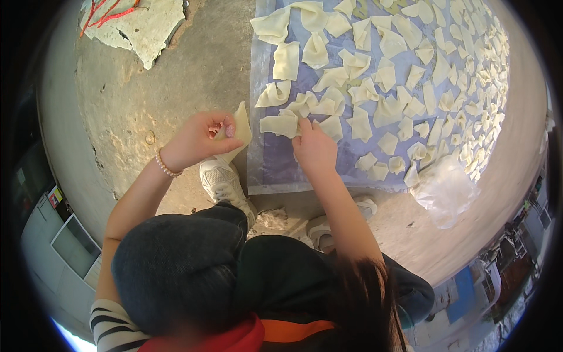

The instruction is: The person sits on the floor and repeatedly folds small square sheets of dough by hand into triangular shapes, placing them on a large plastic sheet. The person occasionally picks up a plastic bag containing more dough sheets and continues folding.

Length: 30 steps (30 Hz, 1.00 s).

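My left hand [200,136] holds a flat, pale dough piece [243,127] between thumb and fingers, beside the left edge of a plastic sheet [281,171]. Over the sheet, my right hand [316,147] has its thumb and index finger at the right end of another pale dough piece [279,125], seemingly pinching it. The fingertips partly cover that end. Many more thin dough pieces [361,124] lie spread over the sheet, some flat, some folded or curled, a few overlapping.
A crumpled clear plastic bag [446,189] rests at the sheet's near right corner. My left shoe [222,178] stands close to the sheet's left edge on the concrete floor [132,97]. Red strips [110,17] lie on a broken pale slab [149,26] at the upper left.
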Each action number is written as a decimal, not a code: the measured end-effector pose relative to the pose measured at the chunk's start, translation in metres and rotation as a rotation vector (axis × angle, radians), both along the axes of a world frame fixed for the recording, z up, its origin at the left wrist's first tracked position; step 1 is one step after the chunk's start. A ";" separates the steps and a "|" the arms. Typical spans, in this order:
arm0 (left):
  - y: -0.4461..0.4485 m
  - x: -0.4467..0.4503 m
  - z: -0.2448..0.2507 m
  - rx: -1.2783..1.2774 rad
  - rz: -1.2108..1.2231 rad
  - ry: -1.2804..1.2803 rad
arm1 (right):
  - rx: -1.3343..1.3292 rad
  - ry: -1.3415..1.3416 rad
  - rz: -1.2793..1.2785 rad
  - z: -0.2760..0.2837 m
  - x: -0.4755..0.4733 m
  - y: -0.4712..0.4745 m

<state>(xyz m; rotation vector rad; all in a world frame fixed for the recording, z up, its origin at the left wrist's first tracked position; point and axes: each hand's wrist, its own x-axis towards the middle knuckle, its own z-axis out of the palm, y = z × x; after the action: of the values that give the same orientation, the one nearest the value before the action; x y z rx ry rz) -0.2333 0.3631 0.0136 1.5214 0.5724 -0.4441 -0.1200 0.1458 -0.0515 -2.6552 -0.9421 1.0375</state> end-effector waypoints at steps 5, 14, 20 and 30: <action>0.010 -0.004 0.000 -0.114 0.051 -0.022 | 0.087 -0.081 -0.097 0.007 0.003 -0.013; 0.012 -0.004 0.000 -0.231 0.148 -0.053 | 0.296 0.104 0.007 -0.005 -0.025 0.009; 0.011 0.002 0.005 -0.418 0.280 -0.104 | 0.173 -0.039 -0.124 0.003 -0.013 -0.001; -0.010 0.010 0.014 -0.620 0.295 0.036 | 0.557 0.211 -0.373 0.094 -0.002 0.027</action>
<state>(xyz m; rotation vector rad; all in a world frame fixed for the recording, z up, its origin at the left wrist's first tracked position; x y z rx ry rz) -0.2229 0.3531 0.0273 0.8242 0.6059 -0.3744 -0.1222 0.1727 0.0423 -2.1008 -0.5558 0.8004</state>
